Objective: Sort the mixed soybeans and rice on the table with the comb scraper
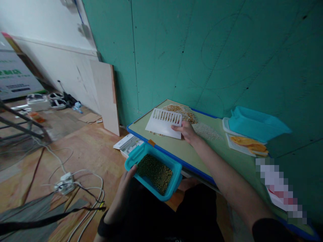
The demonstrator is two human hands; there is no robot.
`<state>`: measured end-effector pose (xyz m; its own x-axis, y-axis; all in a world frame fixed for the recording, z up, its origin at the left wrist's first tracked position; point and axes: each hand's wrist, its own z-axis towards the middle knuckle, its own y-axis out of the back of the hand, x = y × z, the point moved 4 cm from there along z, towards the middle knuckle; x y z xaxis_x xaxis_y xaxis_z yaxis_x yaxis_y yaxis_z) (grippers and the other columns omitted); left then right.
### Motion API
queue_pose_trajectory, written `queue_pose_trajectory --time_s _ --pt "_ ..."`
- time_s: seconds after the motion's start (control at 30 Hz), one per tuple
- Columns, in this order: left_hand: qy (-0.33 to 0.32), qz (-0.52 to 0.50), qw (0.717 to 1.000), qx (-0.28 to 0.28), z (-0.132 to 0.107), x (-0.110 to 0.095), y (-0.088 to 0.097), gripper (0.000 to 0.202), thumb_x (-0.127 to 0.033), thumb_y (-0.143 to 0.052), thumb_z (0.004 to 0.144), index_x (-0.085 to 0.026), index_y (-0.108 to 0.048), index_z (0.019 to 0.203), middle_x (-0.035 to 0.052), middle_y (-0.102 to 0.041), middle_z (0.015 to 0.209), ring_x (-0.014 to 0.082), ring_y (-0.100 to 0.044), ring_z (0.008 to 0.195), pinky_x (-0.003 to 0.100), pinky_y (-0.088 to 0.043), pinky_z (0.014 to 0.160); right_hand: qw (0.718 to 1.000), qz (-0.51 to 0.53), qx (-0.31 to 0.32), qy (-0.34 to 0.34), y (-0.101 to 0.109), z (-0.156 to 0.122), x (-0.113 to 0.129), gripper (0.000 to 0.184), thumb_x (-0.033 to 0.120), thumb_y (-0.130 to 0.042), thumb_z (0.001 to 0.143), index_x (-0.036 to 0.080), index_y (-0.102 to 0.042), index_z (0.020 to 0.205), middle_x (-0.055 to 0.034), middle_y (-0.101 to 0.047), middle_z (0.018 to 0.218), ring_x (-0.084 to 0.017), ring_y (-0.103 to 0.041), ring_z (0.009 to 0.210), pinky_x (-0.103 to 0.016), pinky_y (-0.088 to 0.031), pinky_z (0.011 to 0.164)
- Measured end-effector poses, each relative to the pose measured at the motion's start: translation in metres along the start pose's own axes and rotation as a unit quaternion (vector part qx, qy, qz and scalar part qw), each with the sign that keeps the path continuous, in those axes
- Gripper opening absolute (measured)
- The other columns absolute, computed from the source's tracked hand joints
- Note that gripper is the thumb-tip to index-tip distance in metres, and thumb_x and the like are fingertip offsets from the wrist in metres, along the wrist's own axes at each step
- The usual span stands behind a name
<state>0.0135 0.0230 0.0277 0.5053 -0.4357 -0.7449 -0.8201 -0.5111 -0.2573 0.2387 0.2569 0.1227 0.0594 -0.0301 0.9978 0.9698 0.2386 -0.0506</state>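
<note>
My left hand (130, 174) grips the rim of a teal plastic container (165, 197), held tilted over my lap just off the table edge. Inside it are dark green beans (148, 168) and some yellowish beans (163, 179). My right hand (188, 132) is closed on the right side of a white slotted scraper (161, 126), with the thumb lying on its face. The scraper's lower edge is at the tabletop (174, 149). Behind its slots lies a pile of yellow beans (188, 117). Pale grains (205, 130) are spread to the right of the pile.
At the table's right stand a blue bin (259, 124) and a white tray with an orange cloth (248, 144). A green wall (161, 60) rises behind. On the floor at left are a power strip (66, 183) and loose cables. A board (106, 97) leans on the wall.
</note>
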Motion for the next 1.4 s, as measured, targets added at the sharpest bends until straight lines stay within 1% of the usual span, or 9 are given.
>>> queue_pose_trajectory --time_s 0.17,0.27,0.5,0.63,0.83,1.0,1.1,1.23,1.4 --pt "0.001 -0.009 1.000 0.009 -0.004 -0.002 -0.002 0.053 -0.046 -0.065 0.091 -0.026 -0.063 0.140 0.0117 -0.081 0.104 0.0282 -0.078 0.089 0.037 -0.063 0.075 1.000 0.014 0.026 -0.006 -0.004 -0.004 0.004 0.051 0.036 -0.095 0.044 0.019 -0.076 0.087 -0.0069 -0.080 0.092 -0.028 -0.073 0.090 -0.044 -0.055 0.088" --pt "-0.012 0.000 1.000 0.014 -0.004 -0.003 -0.001 0.057 -0.049 -0.067 0.089 -0.022 -0.064 0.139 0.0136 -0.081 0.099 0.0304 -0.078 0.089 0.038 -0.063 0.073 0.999 0.017 0.044 -0.010 -0.007 -0.006 0.006 0.050 0.036 -0.095 0.044 0.019 -0.076 0.087 -0.0067 -0.080 0.090 -0.028 -0.072 0.089 -0.043 -0.055 0.087" --pt "-0.023 -0.017 1.000 0.001 -0.009 -0.005 -0.006 0.051 -0.044 -0.064 0.091 -0.021 -0.065 0.136 0.0152 -0.080 0.103 0.0300 -0.078 0.091 0.039 -0.062 0.078 0.998 0.021 0.058 -0.021 -0.011 -0.013 0.009 0.049 0.034 -0.095 0.044 0.016 -0.077 0.087 -0.0073 -0.079 0.088 -0.026 -0.072 0.085 -0.039 -0.054 0.083" --pt "-0.022 -0.033 0.999 0.002 -0.010 -0.004 -0.008 0.050 -0.045 -0.064 0.090 -0.022 -0.065 0.135 0.0131 -0.080 0.104 0.0292 -0.078 0.091 0.037 -0.063 0.073 0.997 0.026 0.062 -0.033 -0.011 -0.017 0.009 0.047 0.034 -0.094 0.043 0.016 -0.076 0.082 -0.0070 -0.079 0.083 -0.026 -0.071 0.080 -0.039 -0.054 0.080" --pt "-0.024 -0.059 0.998 0.015 -0.009 -0.001 -0.006 0.054 -0.047 -0.068 0.086 -0.022 -0.065 0.134 0.0141 -0.079 0.106 0.0303 -0.078 0.084 0.039 -0.062 0.068 0.998 0.018 0.058 -0.032 -0.007 -0.024 0.010 0.045 0.033 -0.095 0.043 0.016 -0.076 0.080 -0.0073 -0.079 0.085 -0.028 -0.072 0.084 -0.040 -0.053 0.080" --pt "-0.019 -0.056 0.998 0.016 -0.008 0.001 -0.006 0.054 -0.050 -0.064 0.088 -0.023 -0.063 0.135 0.0135 -0.078 0.114 0.0290 -0.077 0.086 0.038 -0.061 0.067 0.998 0.009 0.042 -0.037 -0.003 -0.033 0.010 0.050 0.034 -0.095 0.043 0.018 -0.077 0.086 -0.0062 -0.080 0.089 -0.026 -0.071 0.083 -0.038 -0.053 0.077" --pt "-0.034 -0.047 0.998 0.022 -0.009 0.001 -0.006 0.057 -0.053 -0.066 0.085 -0.023 -0.063 0.134 0.0133 -0.077 0.117 0.0294 -0.077 0.087 0.036 -0.060 0.064 0.999 -0.001 0.027 -0.033 -0.001 -0.044 0.011 0.047 0.036 -0.095 0.044 0.018 -0.077 0.083 -0.0051 -0.079 0.086 -0.024 -0.071 0.080 -0.037 -0.053 0.076" --pt "-0.071 -0.054 0.995 0.042 -0.013 -0.001 -0.010 0.060 -0.055 -0.073 0.079 -0.024 -0.066 0.130 0.0117 -0.077 0.117 0.0295 -0.077 0.091 0.035 -0.061 0.065 0.999 -0.012 -0.006 -0.040 0.000 -0.065 0.009 0.043 0.038 -0.094 0.047 0.018 -0.075 0.079 -0.0047 -0.078 0.081 -0.022 -0.068 0.071 -0.036 -0.052 0.070" --pt "-0.071 -0.069 0.994 0.052 -0.017 -0.002 -0.016 0.057 -0.055 -0.072 0.079 -0.022 -0.067 0.124 0.0117 -0.079 0.111 0.0289 -0.077 0.087 0.034 -0.060 0.062 0.999 -0.017 -0.039 -0.023 0.002 -0.086 0.012 0.044 0.040 -0.094 0.049 0.017 -0.077 0.083 -0.0055 -0.079 0.084 -0.023 -0.069 0.074 -0.036 -0.053 0.071"
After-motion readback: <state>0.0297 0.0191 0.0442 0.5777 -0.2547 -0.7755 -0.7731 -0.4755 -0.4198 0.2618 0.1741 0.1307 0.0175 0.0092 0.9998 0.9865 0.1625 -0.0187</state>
